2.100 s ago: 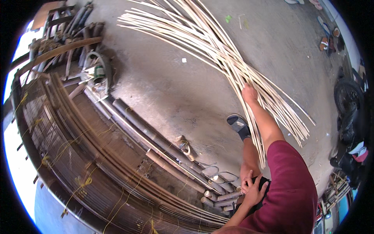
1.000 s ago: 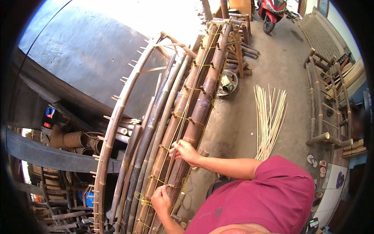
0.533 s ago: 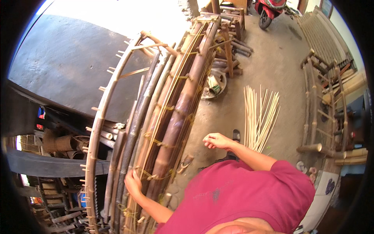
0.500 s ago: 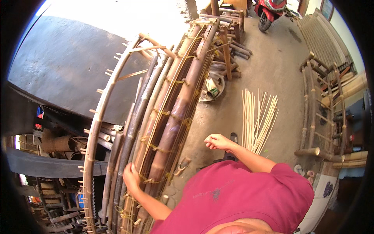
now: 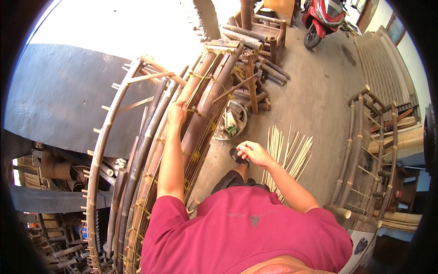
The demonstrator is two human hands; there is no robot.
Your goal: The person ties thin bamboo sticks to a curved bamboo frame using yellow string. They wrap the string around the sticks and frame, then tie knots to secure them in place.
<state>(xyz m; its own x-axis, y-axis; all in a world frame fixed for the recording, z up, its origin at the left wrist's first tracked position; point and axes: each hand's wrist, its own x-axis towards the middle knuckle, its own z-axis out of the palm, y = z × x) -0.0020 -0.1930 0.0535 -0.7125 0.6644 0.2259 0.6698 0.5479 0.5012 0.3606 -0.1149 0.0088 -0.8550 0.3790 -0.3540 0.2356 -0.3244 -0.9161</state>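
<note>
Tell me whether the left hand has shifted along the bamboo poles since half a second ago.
Yes. The left hand has slid up the bundle of long brown bamboo poles, farther from the body, now nearer their top ends.

My left hand (image 5: 177,112) on the bamboo frame (image 5: 150,150) at left, split strips (image 5: 289,153) on the floor right of my right hand (image 5: 253,153), basin (image 5: 230,123) between them, scooter (image 5: 321,18) far ahead.

- The left hand (image 5: 176,113) has been moved up along the bamboo frame (image 5: 150,150); half a second ago it was placed low on the poles, and now it is closed around a pole higher up, with the arm stretched out.
- The right hand (image 5: 252,152) has been kept off the frame, loosely curled beside the bundle of thin bamboo strips (image 5: 287,150), whereas a second ago it was laid on the poles.
</note>
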